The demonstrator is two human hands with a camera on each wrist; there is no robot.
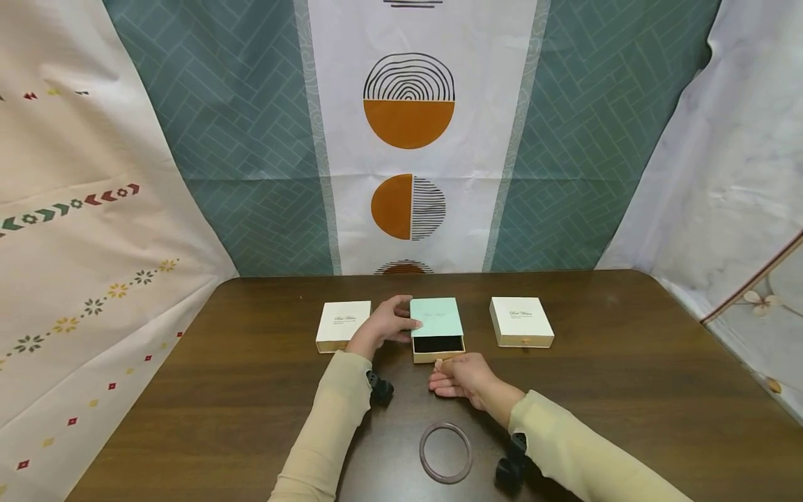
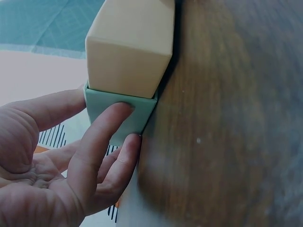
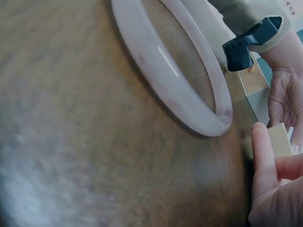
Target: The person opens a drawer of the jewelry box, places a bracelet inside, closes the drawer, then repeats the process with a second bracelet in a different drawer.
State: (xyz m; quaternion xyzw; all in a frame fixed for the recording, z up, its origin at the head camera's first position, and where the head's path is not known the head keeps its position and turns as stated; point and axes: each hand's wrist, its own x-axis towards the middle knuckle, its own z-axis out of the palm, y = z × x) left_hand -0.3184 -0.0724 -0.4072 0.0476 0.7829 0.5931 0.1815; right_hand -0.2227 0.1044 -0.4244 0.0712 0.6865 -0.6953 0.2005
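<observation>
Grips the mint-green drawer-style gift box [image 1: 437, 317] by its left side with the left hand [image 1: 385, 324] and pinches the front of its partly drawn-out, black-lined drawer [image 1: 423, 358] with the right hand [image 1: 465, 378]; has that box on the wooden table [image 1: 627, 397], between two white gift boxes [image 1: 521, 319], beyond a marbled bangle [image 1: 447, 480]

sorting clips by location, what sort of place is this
Probably an indoor tabletop spot set up for recording: patterned cloths hang behind and beside a brown wood-grain table, and black wrist-worn devices suggest filming.
</observation>
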